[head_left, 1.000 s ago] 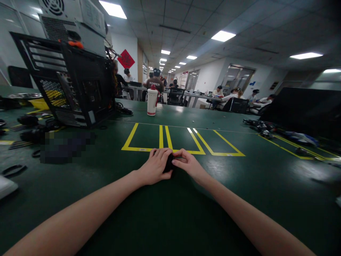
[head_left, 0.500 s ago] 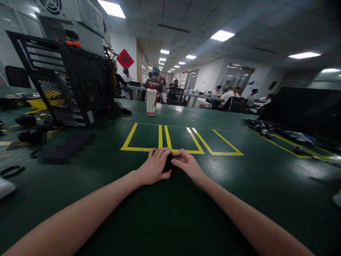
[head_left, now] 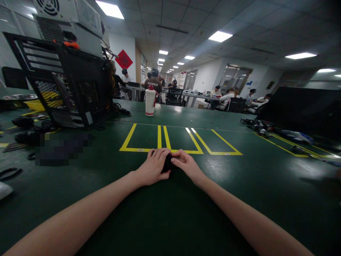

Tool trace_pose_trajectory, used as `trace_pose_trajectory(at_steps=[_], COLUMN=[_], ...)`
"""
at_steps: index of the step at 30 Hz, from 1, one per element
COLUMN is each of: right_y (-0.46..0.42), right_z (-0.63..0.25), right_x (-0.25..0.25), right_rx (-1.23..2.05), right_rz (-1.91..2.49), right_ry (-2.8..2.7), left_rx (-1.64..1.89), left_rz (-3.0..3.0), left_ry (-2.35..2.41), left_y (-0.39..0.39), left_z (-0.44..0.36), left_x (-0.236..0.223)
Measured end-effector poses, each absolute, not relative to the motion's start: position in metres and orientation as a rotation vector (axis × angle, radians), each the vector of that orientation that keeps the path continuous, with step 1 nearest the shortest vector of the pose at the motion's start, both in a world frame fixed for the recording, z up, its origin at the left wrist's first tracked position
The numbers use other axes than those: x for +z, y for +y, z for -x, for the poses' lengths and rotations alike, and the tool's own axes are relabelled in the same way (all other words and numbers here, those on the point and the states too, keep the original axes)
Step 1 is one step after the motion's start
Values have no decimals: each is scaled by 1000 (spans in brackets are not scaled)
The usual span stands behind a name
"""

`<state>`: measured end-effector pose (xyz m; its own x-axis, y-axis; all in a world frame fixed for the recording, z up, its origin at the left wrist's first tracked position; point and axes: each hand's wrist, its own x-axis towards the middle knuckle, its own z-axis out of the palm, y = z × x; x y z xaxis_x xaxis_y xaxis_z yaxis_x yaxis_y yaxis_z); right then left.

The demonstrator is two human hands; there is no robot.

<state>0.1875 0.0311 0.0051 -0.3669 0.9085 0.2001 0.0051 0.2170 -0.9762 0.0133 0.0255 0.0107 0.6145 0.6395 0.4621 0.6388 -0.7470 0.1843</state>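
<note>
My left hand [head_left: 153, 166] is wrapped round a small black object [head_left: 167, 163], its fingers over the top and its thumb along the near side. Most of the object is covered, so its exact kind does not show. From the right, my right hand [head_left: 186, 164] pinches at the object's side with thumb and fingertips. Both hands rest low over the dark green table [head_left: 170, 220], just in front of the yellow tape outlines [head_left: 181, 152].
A black computer case [head_left: 77, 81] with grey power supplies [head_left: 69, 25] on top stands at the left. A white bottle [head_left: 150, 103] stands beyond the tape. Cables [head_left: 262, 129] and a dark monitor [head_left: 306, 110] are at the right. Several people sit at far tables.
My hands keep almost the same grip on the black object. The view has shifted slightly, so the surroundings sit a little further left.
</note>
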Motion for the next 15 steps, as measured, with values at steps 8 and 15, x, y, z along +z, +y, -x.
trace_pose_trajectory(at_steps=[8, 15], right_y=[32, 30], right_z=[-190, -190], right_x=[5, 6], right_rx=[1261, 1353], right_rz=[955, 832], right_ry=[-1647, -1631], left_rx=[811, 810], left_rz=[-2824, -2821], left_ry=[1123, 1124], left_y=[25, 26], left_z=[-13, -13], left_x=[11, 11])
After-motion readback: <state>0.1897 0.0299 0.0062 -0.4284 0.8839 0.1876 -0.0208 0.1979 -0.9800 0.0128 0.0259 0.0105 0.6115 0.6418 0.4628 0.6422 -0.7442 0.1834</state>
